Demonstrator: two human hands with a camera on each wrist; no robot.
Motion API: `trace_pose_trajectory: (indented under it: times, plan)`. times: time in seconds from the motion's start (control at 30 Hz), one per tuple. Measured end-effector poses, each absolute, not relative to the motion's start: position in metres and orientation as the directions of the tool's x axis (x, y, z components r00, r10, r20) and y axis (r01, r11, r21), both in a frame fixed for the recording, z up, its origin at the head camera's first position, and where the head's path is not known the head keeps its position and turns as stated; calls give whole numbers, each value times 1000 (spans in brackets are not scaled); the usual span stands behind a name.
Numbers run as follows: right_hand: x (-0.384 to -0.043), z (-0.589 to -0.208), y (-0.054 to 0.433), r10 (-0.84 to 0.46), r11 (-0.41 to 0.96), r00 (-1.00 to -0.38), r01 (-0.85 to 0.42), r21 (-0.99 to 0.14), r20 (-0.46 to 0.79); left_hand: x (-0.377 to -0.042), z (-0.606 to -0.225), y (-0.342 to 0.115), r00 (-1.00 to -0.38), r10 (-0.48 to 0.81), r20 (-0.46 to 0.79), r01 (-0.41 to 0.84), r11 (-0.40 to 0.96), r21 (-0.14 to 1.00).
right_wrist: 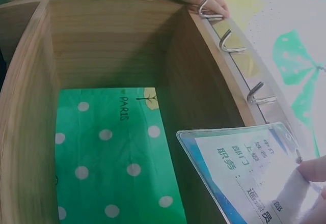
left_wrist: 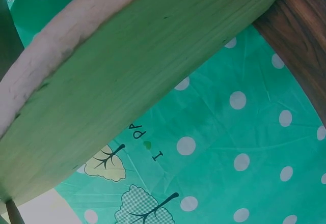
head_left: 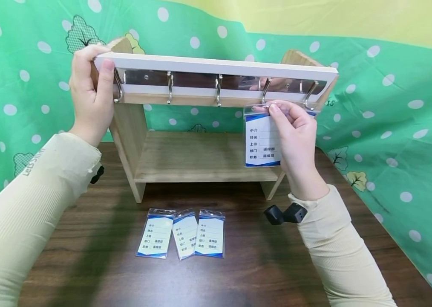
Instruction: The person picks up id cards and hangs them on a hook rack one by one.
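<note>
My left hand (head_left: 92, 91) grips the upper left end of a small wooden shelf (head_left: 200, 155), thumb on the front of its white hook rail (head_left: 216, 64). Between thumb and fingers, my right hand (head_left: 298, 136) pinches the top edge of a clear-sleeved name badge (head_left: 260, 136), white with blue corners. The badge hangs upright, its top edge right at the lower end of a metal hook (head_left: 265, 90) near the rail's right end. In the right wrist view, the badge (right_wrist: 229, 168) tilts beside the rail, and my right thumb (right_wrist: 311, 170) presses near its slot.
Three similar badges, a left one (head_left: 154, 234), a middle one (head_left: 185, 234) and a right one (head_left: 211, 234), lie on the dark wooden table (head_left: 200, 281) before the shelf. The middle and right ones overlap. A green dotted cloth (head_left: 404, 140) hangs behind and at both sides.
</note>
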State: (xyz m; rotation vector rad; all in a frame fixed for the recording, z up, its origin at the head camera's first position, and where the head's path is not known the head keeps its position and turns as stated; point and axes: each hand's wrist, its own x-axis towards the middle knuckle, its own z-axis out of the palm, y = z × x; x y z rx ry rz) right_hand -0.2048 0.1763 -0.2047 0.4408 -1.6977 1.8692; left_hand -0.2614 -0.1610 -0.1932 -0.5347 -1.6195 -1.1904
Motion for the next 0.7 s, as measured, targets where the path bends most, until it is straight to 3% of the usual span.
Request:
trace_pose_trajectory:
  times: [0.7]
  plan:
    - [-208, -200, 172, 199, 14, -805, -567, -823, 558, -265, -196, -167, -398, -190, 897, 785, 435, 440]
